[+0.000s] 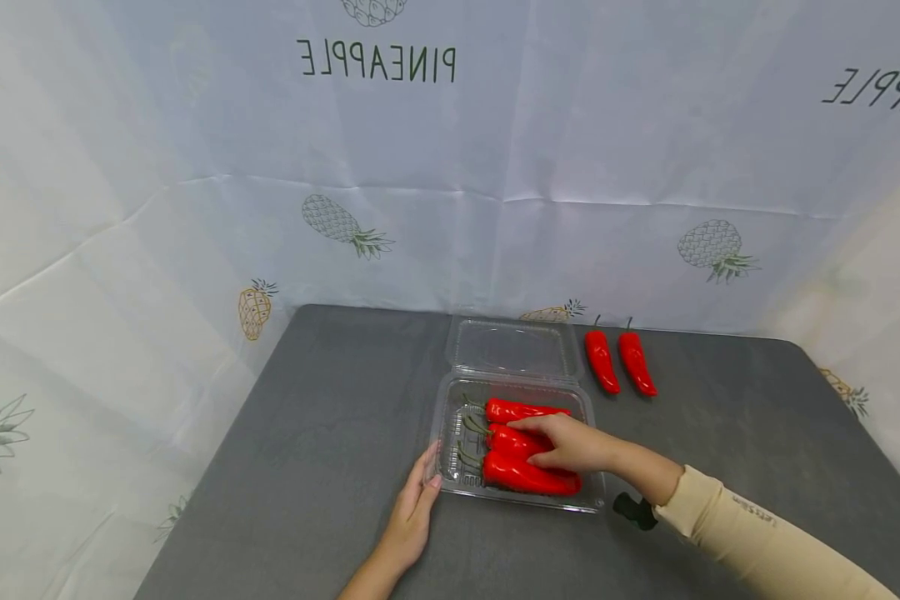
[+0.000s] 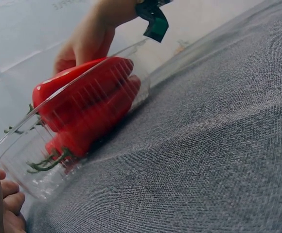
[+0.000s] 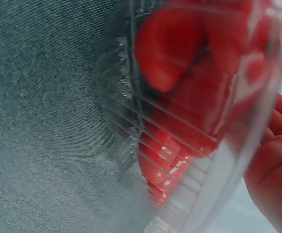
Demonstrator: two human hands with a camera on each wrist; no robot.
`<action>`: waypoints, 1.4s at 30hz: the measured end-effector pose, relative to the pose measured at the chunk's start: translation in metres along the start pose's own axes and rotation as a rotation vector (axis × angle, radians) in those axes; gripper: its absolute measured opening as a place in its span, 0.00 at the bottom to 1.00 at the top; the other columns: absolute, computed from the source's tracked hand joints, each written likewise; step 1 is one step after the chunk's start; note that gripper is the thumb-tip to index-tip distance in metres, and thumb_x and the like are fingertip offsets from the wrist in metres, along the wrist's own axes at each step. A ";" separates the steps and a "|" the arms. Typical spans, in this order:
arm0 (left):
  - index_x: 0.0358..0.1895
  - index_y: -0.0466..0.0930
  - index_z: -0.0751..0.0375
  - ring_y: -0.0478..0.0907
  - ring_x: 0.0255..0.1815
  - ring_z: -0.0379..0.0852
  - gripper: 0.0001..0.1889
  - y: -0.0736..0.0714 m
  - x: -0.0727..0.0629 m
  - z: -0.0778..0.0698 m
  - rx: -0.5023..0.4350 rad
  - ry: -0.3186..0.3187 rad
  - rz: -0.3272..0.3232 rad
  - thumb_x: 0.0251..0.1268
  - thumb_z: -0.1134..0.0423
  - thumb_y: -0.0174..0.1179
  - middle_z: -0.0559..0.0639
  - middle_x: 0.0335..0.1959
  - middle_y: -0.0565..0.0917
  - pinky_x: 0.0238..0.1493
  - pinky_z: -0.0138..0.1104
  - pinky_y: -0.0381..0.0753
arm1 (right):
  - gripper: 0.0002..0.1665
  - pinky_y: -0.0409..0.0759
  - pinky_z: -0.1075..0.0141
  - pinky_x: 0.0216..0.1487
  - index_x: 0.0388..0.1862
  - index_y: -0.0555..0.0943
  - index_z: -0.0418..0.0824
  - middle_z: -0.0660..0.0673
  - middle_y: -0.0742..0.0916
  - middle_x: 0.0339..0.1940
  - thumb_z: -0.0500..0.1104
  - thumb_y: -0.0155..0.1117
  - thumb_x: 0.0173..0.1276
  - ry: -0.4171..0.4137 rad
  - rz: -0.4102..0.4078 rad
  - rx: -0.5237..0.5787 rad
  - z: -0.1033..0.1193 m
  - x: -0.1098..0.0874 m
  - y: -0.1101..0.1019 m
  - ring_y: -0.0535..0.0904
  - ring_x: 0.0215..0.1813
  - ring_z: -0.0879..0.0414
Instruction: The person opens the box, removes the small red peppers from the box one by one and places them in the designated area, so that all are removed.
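You work at a dark gray table (image 1: pixel 292 500), and its top looks like rough cloth with a soft crease. Behind it hangs a shiny white sheet (image 1: pixel 450 150) with drawings of pineapples and the word PINEAPPLE written backward. The sheet also hangs along both sides, with folds in it.

A clear plastic box (image 1: pixel 453 450) sits on the table, its lid (image 1: pixel 513 348) laid open toward the sheet. Three red peppers show in the box from above, side by side, green stems to the left. Your left hand (image 1: pixel 411 508) grips the box's left edge. Your right hand (image 1: pixel 573 444) holds the middle pepper (image 1: pixel 504 439) between thumb and fingers. Two more peppers (image 1: pixel 636 362) lie on the table, just right of the lid.
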State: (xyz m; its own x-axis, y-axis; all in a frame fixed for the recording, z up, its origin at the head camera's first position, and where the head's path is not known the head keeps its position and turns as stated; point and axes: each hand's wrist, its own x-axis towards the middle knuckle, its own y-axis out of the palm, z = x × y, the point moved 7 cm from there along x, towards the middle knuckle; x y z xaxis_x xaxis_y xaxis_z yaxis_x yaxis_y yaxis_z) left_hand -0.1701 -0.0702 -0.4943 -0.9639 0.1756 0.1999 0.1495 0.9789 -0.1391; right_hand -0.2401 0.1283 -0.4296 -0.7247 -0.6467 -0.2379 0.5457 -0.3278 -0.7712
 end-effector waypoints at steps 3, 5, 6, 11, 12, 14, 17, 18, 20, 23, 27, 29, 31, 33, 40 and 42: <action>0.69 0.55 0.67 0.52 0.71 0.53 0.23 0.000 0.000 0.000 -0.001 -0.002 -0.001 0.74 0.65 0.39 0.67 0.71 0.57 0.64 0.15 0.51 | 0.32 0.77 0.70 0.41 0.62 0.73 0.39 0.44 0.81 0.54 0.40 0.67 0.58 -0.028 -0.029 0.000 -0.002 0.000 0.000 0.73 0.46 0.56; 0.69 0.55 0.67 0.52 0.72 0.51 0.23 0.000 0.000 0.000 -0.001 0.002 -0.003 0.74 0.65 0.39 0.67 0.71 0.58 0.64 0.15 0.51 | 0.31 0.77 0.71 0.41 0.62 0.73 0.39 0.44 0.82 0.54 0.40 0.68 0.58 -0.050 -0.054 0.002 -0.003 -0.001 0.000 0.73 0.45 0.57; 0.69 0.55 0.68 0.52 0.72 0.48 0.23 0.000 0.000 0.000 -0.002 0.005 -0.003 0.74 0.65 0.39 0.67 0.71 0.58 0.64 0.15 0.51 | 0.31 0.77 0.72 0.40 0.62 0.74 0.40 0.44 0.82 0.54 0.39 0.68 0.58 -0.058 -0.066 0.002 -0.003 -0.001 -0.001 0.73 0.44 0.58; 0.68 0.55 0.71 0.52 0.71 0.37 0.23 0.000 0.000 -0.001 -0.004 0.017 -0.008 0.74 0.66 0.39 0.67 0.71 0.58 0.64 0.15 0.51 | 0.30 0.75 0.73 0.37 0.61 0.75 0.40 0.45 0.83 0.50 0.38 0.69 0.57 -0.074 -0.089 0.028 -0.005 -0.002 -0.001 0.71 0.42 0.59; 0.68 0.55 0.71 0.53 0.71 0.37 0.23 0.000 0.000 -0.001 -0.001 0.016 -0.009 0.74 0.66 0.40 0.67 0.71 0.58 0.64 0.15 0.51 | 0.30 0.75 0.73 0.37 0.61 0.75 0.40 0.46 0.84 0.49 0.38 0.69 0.57 -0.076 -0.090 0.028 -0.005 -0.002 -0.002 0.71 0.41 0.59; 0.69 0.56 0.69 0.53 0.71 0.43 0.23 0.000 0.000 -0.001 0.008 0.014 -0.011 0.74 0.66 0.40 0.67 0.70 0.59 0.64 0.15 0.51 | 0.30 0.75 0.73 0.36 0.60 0.75 0.40 0.46 0.84 0.48 0.38 0.69 0.56 -0.080 -0.091 0.028 -0.004 -0.002 -0.002 0.71 0.41 0.59; 0.69 0.56 0.67 0.54 0.71 0.50 0.23 -0.001 0.000 0.000 0.017 0.010 -0.014 0.74 0.65 0.40 0.66 0.70 0.59 0.64 0.15 0.51 | 0.30 0.74 0.73 0.36 0.60 0.75 0.40 0.46 0.84 0.48 0.37 0.69 0.56 -0.085 -0.095 0.022 -0.005 -0.002 -0.001 0.71 0.40 0.59; 0.69 0.56 0.67 0.54 0.71 0.50 0.23 -0.001 0.000 0.000 0.016 0.011 -0.014 0.74 0.65 0.40 0.66 0.70 0.60 0.65 0.15 0.51 | 0.30 0.74 0.74 0.35 0.60 0.75 0.40 0.47 0.84 0.48 0.38 0.69 0.56 -0.084 -0.095 0.022 -0.005 -0.001 -0.001 0.71 0.40 0.59; 0.69 0.56 0.67 0.54 0.71 0.50 0.23 -0.001 0.000 0.000 0.013 0.014 -0.014 0.74 0.66 0.40 0.67 0.70 0.59 0.64 0.15 0.51 | 0.30 0.74 0.74 0.34 0.60 0.76 0.41 0.48 0.84 0.47 0.38 0.69 0.56 -0.077 -0.094 0.029 -0.005 -0.001 -0.001 0.71 0.39 0.60; 0.69 0.56 0.67 0.53 0.71 0.48 0.23 -0.001 0.000 -0.001 0.009 0.022 -0.013 0.74 0.66 0.39 0.67 0.70 0.59 0.64 0.15 0.51 | 0.30 0.72 0.74 0.29 0.60 0.76 0.41 0.50 0.84 0.38 0.40 0.70 0.56 -0.070 -0.089 0.041 -0.005 -0.001 -0.002 0.69 0.33 0.62; 0.69 0.56 0.68 0.53 0.71 0.43 0.23 -0.001 0.000 -0.001 0.002 0.026 -0.012 0.74 0.66 0.40 0.67 0.70 0.59 0.65 0.15 0.51 | 0.32 0.71 0.75 0.27 0.61 0.75 0.40 0.49 0.84 0.38 0.42 0.70 0.56 -0.083 -0.101 0.046 -0.004 0.000 -0.004 0.68 0.30 0.64; 0.69 0.56 0.68 0.53 0.71 0.41 0.23 -0.001 0.001 0.000 -0.002 0.025 -0.013 0.74 0.66 0.40 0.67 0.70 0.59 0.65 0.16 0.52 | 0.32 0.73 0.75 0.29 0.62 0.74 0.38 0.46 0.85 0.44 0.43 0.69 0.57 -0.104 -0.115 0.055 -0.003 0.000 -0.006 0.70 0.32 0.64; 0.69 0.56 0.68 0.53 0.71 0.42 0.23 -0.001 0.001 0.000 -0.002 0.024 -0.013 0.74 0.66 0.40 0.68 0.70 0.59 0.65 0.16 0.52 | 0.32 0.76 0.74 0.34 0.62 0.73 0.37 0.43 0.84 0.51 0.44 0.67 0.59 -0.120 -0.129 0.068 -0.002 0.000 -0.008 0.73 0.37 0.62; 0.69 0.56 0.67 0.53 0.71 0.45 0.23 -0.001 0.001 -0.001 -0.004 0.020 -0.011 0.74 0.66 0.40 0.67 0.70 0.59 0.65 0.15 0.52 | 0.32 0.78 0.73 0.38 0.63 0.72 0.35 0.41 0.83 0.54 0.45 0.65 0.62 -0.136 -0.137 0.085 -0.001 0.000 -0.009 0.76 0.41 0.60; 0.69 0.55 0.67 0.53 0.71 0.53 0.23 -0.001 0.001 -0.002 -0.005 0.011 -0.004 0.74 0.65 0.39 0.67 0.71 0.58 0.65 0.15 0.51 | 0.29 0.78 0.70 0.51 0.66 0.69 0.40 0.41 0.79 0.60 0.47 0.57 0.68 -0.149 -0.173 0.129 0.000 -0.001 -0.012 0.76 0.51 0.58; 0.69 0.55 0.67 0.52 0.71 0.54 0.23 -0.001 0.001 -0.002 -0.003 0.009 -0.003 0.74 0.65 0.39 0.67 0.71 0.58 0.65 0.15 0.51 | 0.29 0.77 0.73 0.45 0.67 0.68 0.41 0.42 0.79 0.61 0.47 0.57 0.68 -0.138 -0.179 0.151 -0.002 -0.001 -0.012 0.75 0.44 0.62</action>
State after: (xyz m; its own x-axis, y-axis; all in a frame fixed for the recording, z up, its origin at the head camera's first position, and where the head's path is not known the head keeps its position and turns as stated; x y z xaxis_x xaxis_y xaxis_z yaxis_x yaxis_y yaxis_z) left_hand -0.1705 -0.0705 -0.4925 -0.9624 0.1734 0.2089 0.1471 0.9798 -0.1354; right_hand -0.2467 0.1343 -0.4211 -0.7569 -0.6533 -0.0151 0.4782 -0.5380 -0.6941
